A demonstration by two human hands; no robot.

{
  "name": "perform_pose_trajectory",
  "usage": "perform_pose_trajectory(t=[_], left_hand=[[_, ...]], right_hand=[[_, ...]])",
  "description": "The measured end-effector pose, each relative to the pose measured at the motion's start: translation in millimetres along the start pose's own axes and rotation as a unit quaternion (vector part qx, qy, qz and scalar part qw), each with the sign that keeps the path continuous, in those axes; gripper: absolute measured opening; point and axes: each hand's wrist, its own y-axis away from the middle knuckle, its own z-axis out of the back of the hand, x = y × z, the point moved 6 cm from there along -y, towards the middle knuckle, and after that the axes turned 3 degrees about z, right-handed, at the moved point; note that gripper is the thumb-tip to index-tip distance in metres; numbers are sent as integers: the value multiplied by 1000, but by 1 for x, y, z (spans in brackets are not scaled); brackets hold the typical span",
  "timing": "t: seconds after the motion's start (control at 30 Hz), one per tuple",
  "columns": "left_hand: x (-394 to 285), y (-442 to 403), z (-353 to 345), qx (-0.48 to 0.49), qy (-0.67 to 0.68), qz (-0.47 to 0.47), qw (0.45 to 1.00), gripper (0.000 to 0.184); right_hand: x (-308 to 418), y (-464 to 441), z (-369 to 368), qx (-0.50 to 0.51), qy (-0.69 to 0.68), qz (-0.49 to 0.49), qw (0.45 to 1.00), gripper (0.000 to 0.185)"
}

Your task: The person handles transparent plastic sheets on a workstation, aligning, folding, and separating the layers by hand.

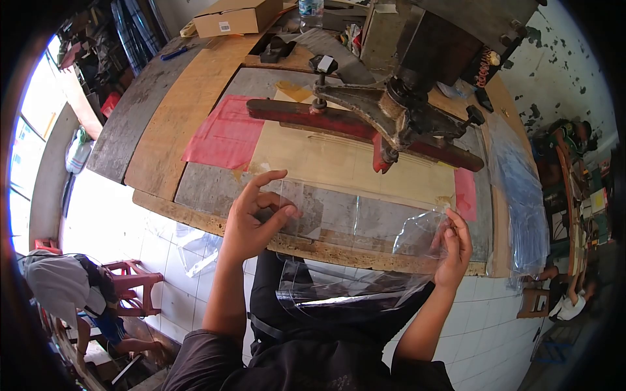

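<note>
A clear plastic sheet stretches between my two hands and sags over the front edge of the worktable. My left hand pinches its left end between the thumb and curled fingers, with the index finger raised. At the other end, my right hand is closed on the sheet's right edge. Just beyond both hands lies a cream-coloured board, flanked by a pink sheet on its left. Above the board stands a press head with a long red-edged bar.
A stack of clear plastic sheets hangs along the table's right side. At the back are a cardboard box, a water bottle and a blue pen. One person is at lower left near a red stool; others are at right.
</note>
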Motion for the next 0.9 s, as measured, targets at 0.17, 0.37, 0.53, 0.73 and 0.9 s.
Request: perform_pose_trajectory(t=[0.17,0.37,0.53,0.73,0.9], left_hand=[[1,0,1,-2,-9,1,1000,58],[2,-1,0,-5,-6,-3,1000,58],[3,0,0,-14,23,-4,1000,57],[4,0,0,-4,21,6,1000,54],[3,0,0,1,19,11,1000,53]], right_hand=[[0,0,0,-1,1,-1,1000,36],[0,0,0,-2,1,5,1000,36],[0,0,0,1,-3,-8,1000,36],[-1,0,2,0,5,-10,1000,36],[0,0,0,0,-1,-12,1000,36]])
